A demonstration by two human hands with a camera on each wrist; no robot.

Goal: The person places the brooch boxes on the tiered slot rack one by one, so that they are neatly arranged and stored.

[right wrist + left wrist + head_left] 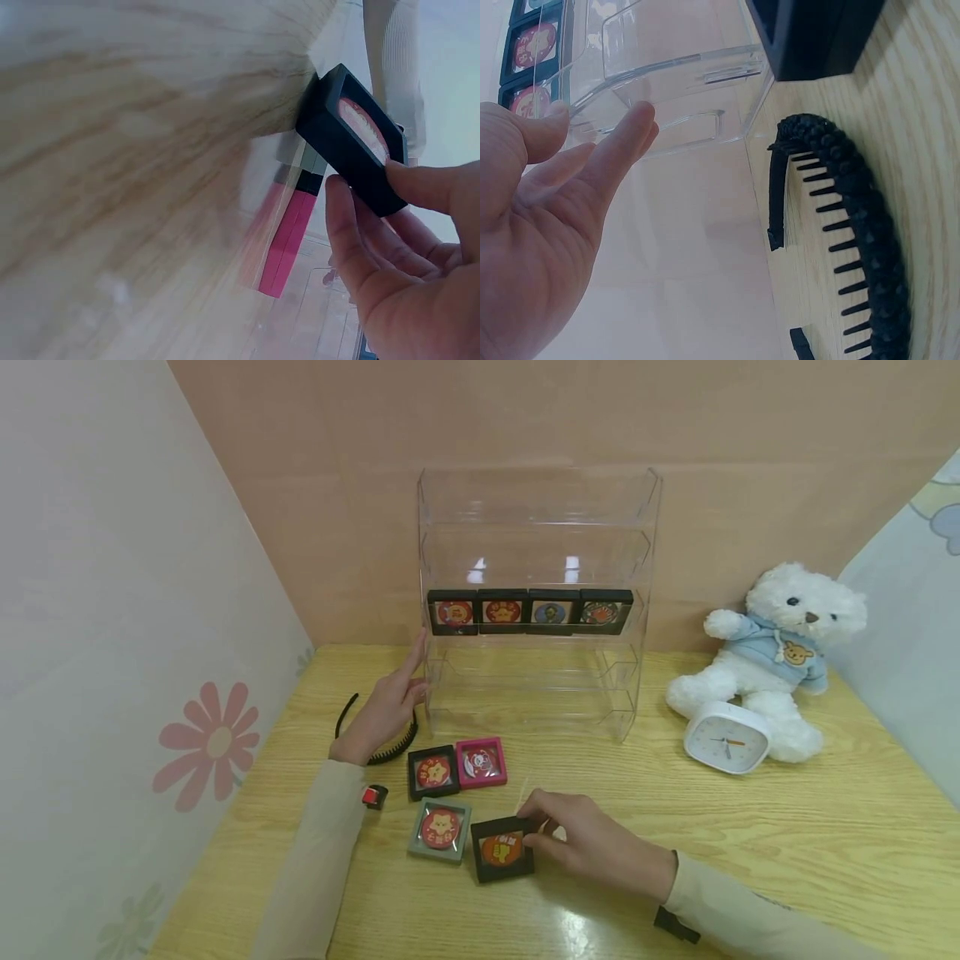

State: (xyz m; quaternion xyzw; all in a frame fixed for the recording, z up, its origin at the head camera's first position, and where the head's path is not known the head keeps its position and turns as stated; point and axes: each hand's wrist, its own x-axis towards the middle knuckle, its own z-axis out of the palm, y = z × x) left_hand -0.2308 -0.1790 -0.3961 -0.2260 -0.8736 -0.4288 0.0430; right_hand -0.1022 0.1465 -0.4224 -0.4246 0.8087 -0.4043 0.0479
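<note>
My right hand [592,842] pinches a black square display frame [504,850] by its right side, thumb on the front face and fingers behind. Inside the frame sits a round orange badge with yellow print. The right wrist view shows this frame [352,139] tilted, one corner close over the table. My left hand [384,710] reaches to the left side of the clear acrylic tiered rack [540,685], fingers extended along its edge. In the left wrist view the fingertips overlap the rack's side panel [727,71]. A row of several black badge frames [502,612] stands on a middle tier.
On the table lie a grey frame [439,831], a black frame [433,772] and a pink frame [482,762]. A black toothed headband [870,217] lies beside the rack's left side. At right, a white teddy bear [780,652] sits behind a white clock [726,737].
</note>
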